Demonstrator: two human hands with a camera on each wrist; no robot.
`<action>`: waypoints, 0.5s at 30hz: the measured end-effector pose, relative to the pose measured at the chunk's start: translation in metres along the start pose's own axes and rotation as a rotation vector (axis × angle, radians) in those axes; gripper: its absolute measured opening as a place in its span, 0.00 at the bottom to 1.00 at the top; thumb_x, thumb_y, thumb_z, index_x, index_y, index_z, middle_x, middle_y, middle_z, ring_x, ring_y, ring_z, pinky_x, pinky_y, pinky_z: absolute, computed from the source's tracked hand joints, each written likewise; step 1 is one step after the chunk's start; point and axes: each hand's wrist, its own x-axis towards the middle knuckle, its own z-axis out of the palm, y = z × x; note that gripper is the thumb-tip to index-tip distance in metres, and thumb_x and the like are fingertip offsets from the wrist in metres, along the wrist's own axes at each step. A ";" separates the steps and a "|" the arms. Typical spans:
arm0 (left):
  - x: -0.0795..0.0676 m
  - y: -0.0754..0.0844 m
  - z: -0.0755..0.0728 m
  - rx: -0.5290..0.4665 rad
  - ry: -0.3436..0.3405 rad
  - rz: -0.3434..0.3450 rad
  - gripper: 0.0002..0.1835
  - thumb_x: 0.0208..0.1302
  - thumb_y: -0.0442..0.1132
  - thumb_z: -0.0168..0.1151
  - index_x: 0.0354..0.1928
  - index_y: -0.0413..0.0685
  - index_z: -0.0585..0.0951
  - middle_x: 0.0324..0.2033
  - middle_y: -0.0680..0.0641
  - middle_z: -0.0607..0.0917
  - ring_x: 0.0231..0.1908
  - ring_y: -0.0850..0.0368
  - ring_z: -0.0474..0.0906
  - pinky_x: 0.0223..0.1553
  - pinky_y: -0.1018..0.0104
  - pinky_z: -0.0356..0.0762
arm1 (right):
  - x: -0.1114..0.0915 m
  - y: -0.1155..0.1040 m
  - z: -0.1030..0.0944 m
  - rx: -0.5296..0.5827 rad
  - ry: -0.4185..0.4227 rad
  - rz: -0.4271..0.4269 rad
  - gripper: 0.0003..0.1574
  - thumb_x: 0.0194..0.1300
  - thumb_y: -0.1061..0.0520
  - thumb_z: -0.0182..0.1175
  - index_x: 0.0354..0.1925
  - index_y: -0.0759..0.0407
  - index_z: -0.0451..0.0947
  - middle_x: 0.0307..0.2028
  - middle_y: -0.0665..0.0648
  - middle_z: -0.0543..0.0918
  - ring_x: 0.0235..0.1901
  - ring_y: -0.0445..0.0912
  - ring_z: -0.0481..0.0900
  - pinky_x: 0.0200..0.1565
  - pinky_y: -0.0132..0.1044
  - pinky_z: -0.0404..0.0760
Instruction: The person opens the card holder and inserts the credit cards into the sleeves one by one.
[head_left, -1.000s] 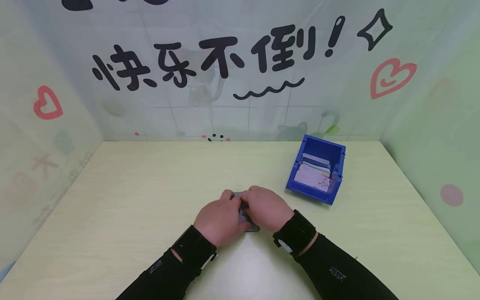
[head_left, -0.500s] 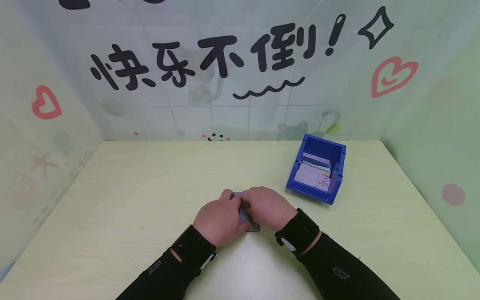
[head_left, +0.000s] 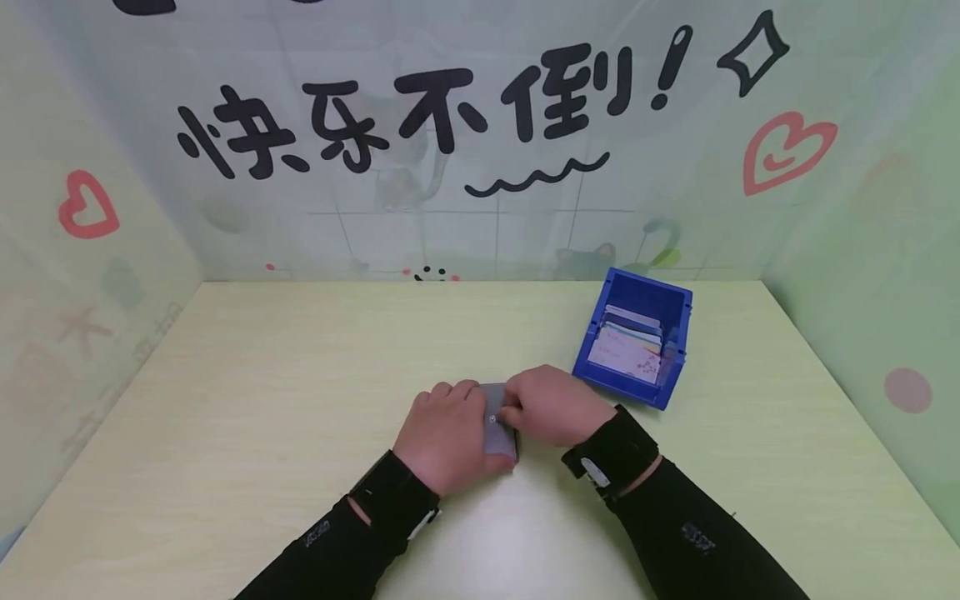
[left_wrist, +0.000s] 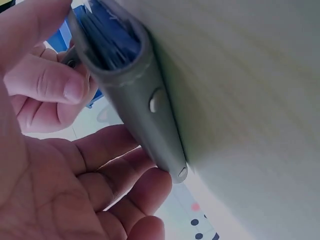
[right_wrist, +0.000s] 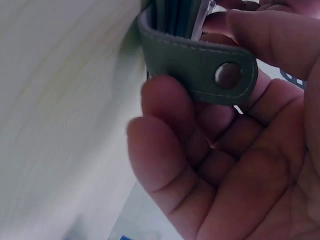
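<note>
A grey card holder [head_left: 497,429] lies on the table between my hands, with a small metal stud showing on its upper cover. Its left side is held by my left hand [head_left: 444,433], the thumb along the near edge. In the left wrist view the fingertips press the stitched spine [left_wrist: 135,102], and blue sleeves [left_wrist: 112,40] fill the inside. On the right side, my right hand [head_left: 558,407] curls its fingers at the closing strap [right_wrist: 192,67]. The right wrist view shows this strap bent up, its round metal snap [right_wrist: 229,75] facing the palm.
A blue bin [head_left: 630,337] with several upright cards [head_left: 624,352] stands at the back right, just beyond my right hand. Printed cloth walls [head_left: 480,233] enclose the pale wooden table [head_left: 300,358] at the back and both sides.
My right hand has moved right, off the middle of the card holder to its right edge. My left hand's fingers have shifted, and more of the cover with its stud now shows.
</note>
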 end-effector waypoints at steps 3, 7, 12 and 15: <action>0.000 0.001 -0.002 0.014 0.011 0.008 0.44 0.53 0.69 0.76 0.59 0.41 0.79 0.58 0.44 0.84 0.52 0.44 0.79 0.54 0.48 0.78 | 0.000 0.003 -0.001 -0.008 -0.012 0.013 0.17 0.76 0.54 0.62 0.26 0.51 0.80 0.21 0.45 0.74 0.23 0.41 0.71 0.29 0.34 0.68; -0.001 0.002 -0.003 0.007 0.028 0.031 0.39 0.54 0.67 0.76 0.55 0.42 0.80 0.54 0.44 0.86 0.52 0.44 0.80 0.54 0.47 0.78 | 0.001 0.006 -0.002 -0.013 -0.027 0.019 0.15 0.77 0.58 0.59 0.30 0.53 0.82 0.23 0.46 0.75 0.26 0.43 0.73 0.32 0.35 0.71; 0.001 0.001 -0.001 -0.033 0.073 0.084 0.27 0.56 0.61 0.76 0.45 0.49 0.82 0.40 0.50 0.88 0.43 0.50 0.82 0.46 0.52 0.80 | 0.000 0.008 -0.003 -0.022 -0.029 0.026 0.16 0.74 0.65 0.57 0.28 0.54 0.81 0.24 0.47 0.73 0.27 0.44 0.72 0.34 0.35 0.71; 0.001 0.002 -0.001 -0.047 0.108 0.120 0.17 0.56 0.56 0.75 0.34 0.54 0.79 0.26 0.56 0.81 0.28 0.58 0.77 0.32 0.60 0.76 | -0.001 0.009 -0.003 -0.030 -0.025 0.007 0.16 0.71 0.68 0.58 0.28 0.54 0.81 0.24 0.47 0.74 0.27 0.44 0.72 0.34 0.35 0.71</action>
